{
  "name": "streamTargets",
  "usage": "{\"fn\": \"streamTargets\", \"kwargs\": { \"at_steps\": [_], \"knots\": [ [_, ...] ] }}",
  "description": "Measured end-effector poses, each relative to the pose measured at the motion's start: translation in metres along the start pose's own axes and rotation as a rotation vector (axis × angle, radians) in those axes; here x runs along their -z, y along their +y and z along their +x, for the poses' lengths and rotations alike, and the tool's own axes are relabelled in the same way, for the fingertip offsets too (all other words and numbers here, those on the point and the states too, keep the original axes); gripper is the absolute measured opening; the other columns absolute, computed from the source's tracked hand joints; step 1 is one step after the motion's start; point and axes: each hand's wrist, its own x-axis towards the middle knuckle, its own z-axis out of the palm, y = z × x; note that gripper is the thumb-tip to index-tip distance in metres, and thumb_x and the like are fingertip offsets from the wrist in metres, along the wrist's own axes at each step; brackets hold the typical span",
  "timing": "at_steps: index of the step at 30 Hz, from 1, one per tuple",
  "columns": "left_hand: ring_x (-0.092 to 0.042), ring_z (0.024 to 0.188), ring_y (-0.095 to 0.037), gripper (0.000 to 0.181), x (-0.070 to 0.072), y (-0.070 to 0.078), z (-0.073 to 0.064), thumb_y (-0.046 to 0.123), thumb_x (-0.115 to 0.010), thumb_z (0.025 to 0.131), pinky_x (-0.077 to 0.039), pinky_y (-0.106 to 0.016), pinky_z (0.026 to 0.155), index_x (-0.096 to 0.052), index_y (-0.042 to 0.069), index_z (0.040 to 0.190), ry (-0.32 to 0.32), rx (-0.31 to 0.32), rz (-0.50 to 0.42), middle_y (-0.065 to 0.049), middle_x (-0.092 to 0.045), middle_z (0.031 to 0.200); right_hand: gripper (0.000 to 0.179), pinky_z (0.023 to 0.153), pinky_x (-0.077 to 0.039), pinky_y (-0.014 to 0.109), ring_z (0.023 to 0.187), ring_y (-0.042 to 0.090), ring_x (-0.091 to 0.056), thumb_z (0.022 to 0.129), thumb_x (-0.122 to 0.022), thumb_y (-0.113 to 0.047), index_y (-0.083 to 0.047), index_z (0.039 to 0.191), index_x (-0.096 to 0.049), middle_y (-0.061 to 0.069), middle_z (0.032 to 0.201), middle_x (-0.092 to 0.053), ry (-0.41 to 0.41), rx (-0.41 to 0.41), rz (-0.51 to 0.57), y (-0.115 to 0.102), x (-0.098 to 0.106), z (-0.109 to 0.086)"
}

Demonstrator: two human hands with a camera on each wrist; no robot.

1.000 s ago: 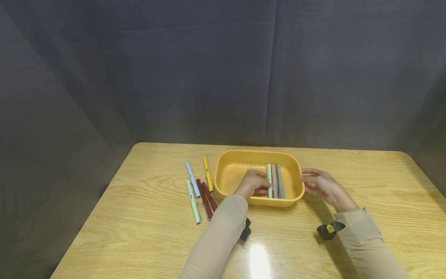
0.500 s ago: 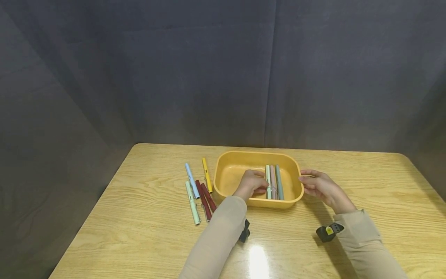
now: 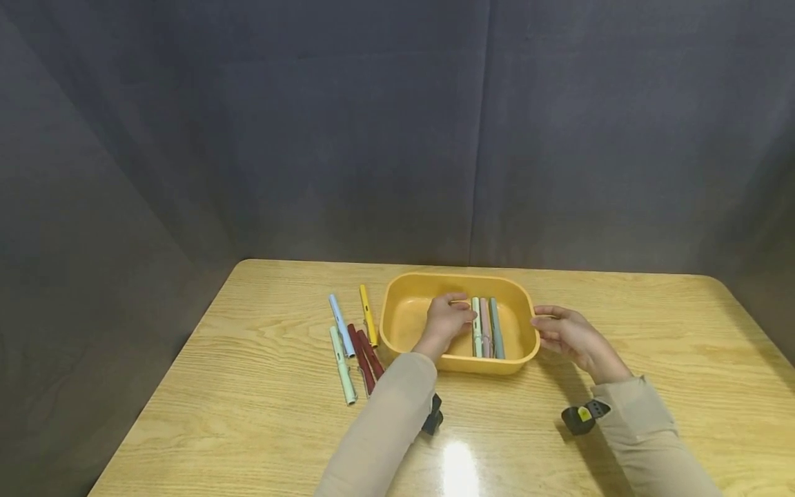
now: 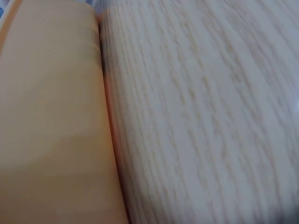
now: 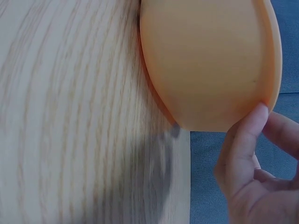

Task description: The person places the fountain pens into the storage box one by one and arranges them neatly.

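My left hand (image 3: 446,319) reaches into a yellow plastic tray (image 3: 459,366), fingers spread, a fingertip at the upper part of a pale green pen (image 3: 477,335). Right of it a pink pen (image 3: 486,331) and a grey-blue pen (image 3: 497,331) lie side by side, all three lengthwise front to back. At the tray's right end my right hand (image 3: 574,338) holds the rim between thumb and forefinger. The right wrist view shows that thumb (image 5: 254,119) against the rim. In the left wrist view only the tray's outer wall (image 4: 51,112) and the table appear; the hand is out of sight there.
Left of the tray on the wooden table (image 3: 248,386) lie a light blue pen (image 3: 341,324), a yellow pen (image 3: 368,314), a light green pen (image 3: 343,366) and two dark red pens (image 3: 360,359), partly behind the left sleeve (image 3: 391,414). A dark curtain (image 3: 373,138) hangs behind.
My left hand has moved slightly farther back along the pale green pen, its fingers spreading more. The right hand stays at the tray's rim. The whole view has shifted a little downward.
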Motion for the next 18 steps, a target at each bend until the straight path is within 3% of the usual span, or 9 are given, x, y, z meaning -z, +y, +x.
{"fn": "streamTargets", "kwargs": {
  "at_steps": [10, 18],
  "knots": [
    [-0.065, 0.104, -0.029, 0.042, -0.001, 0.014, -0.006, -0.002, -0.061, 0.088, -0.059, -0.034, 0.09, -0.053, -0.007, 0.13, -0.071, -0.038, -0.04, -0.024, -0.06, 0.121, 0.051, 0.065, -0.056, 0.013, 0.071, 0.0, -0.063, 0.097, -0.053, -0.013, 0.008, 0.137, -0.029, -0.013, 0.081, -0.063, 0.001, -0.003, -0.004, -0.001, 0.0, 0.0],
    [-0.063, 0.111, -0.031, 0.044, 0.005, 0.028, -0.013, -0.002, -0.061, 0.089, -0.057, -0.034, 0.094, -0.052, -0.005, 0.132, -0.154, -0.009, -0.092, -0.025, -0.056, 0.127, 0.053, 0.065, -0.056, 0.013, 0.071, 0.0, -0.063, 0.097, -0.053, -0.012, 0.008, 0.139, -0.028, -0.013, 0.081, -0.063, 0.002, -0.006, 0.005, 0.001, 0.002, 0.002]
  ]
}}
